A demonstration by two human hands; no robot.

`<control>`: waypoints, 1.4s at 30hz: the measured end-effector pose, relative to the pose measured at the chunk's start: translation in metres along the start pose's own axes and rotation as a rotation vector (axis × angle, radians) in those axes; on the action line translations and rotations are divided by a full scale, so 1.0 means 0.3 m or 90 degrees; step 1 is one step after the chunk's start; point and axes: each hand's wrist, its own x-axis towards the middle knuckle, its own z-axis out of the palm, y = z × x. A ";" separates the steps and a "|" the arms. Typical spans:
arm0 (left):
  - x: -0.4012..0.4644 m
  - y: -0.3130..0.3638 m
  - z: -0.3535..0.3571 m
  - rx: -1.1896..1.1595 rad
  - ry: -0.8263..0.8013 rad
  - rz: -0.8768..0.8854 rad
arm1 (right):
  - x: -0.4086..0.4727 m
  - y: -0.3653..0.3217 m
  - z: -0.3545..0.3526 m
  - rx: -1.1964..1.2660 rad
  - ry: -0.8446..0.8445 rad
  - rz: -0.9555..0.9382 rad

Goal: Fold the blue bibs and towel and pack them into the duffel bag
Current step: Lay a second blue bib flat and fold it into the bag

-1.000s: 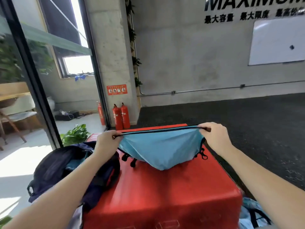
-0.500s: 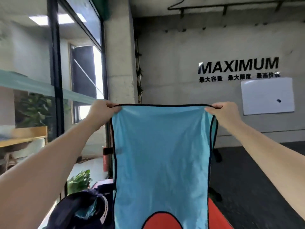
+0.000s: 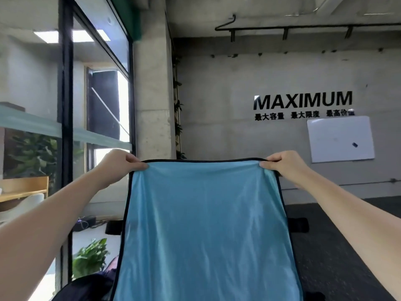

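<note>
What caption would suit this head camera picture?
Left hand and right hand pinch the top corners of a blue bib, holding it up spread out.

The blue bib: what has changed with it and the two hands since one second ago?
The blue bib was lifted off the red box, where it lay bunched, and now hangs full length in the air. Both hands rose with it and the view tilted up toward the wall. Unchanged: the left hand and the right hand still pinch its top corners.

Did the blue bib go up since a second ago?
Yes. The blue bib went up: it sagged onto the red box before, and now its top edge hangs level with the whiteboard.
</note>
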 end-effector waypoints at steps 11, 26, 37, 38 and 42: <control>0.056 -0.402 0.358 0.018 -0.205 -0.113 | 0.111 0.375 0.278 -0.164 -0.130 0.084; 0.422 -0.680 0.873 0.192 -0.148 -0.164 | 0.521 0.797 0.695 -0.111 -0.202 0.303; 0.733 -0.484 0.674 0.061 0.218 0.031 | 0.793 0.536 0.585 -0.101 0.147 -0.069; 0.716 -0.465 0.649 0.060 0.235 0.050 | 0.783 0.512 0.572 -0.093 0.159 -0.084; 0.578 -0.457 0.604 0.061 0.230 0.061 | 0.662 0.486 0.546 -0.055 0.145 -0.083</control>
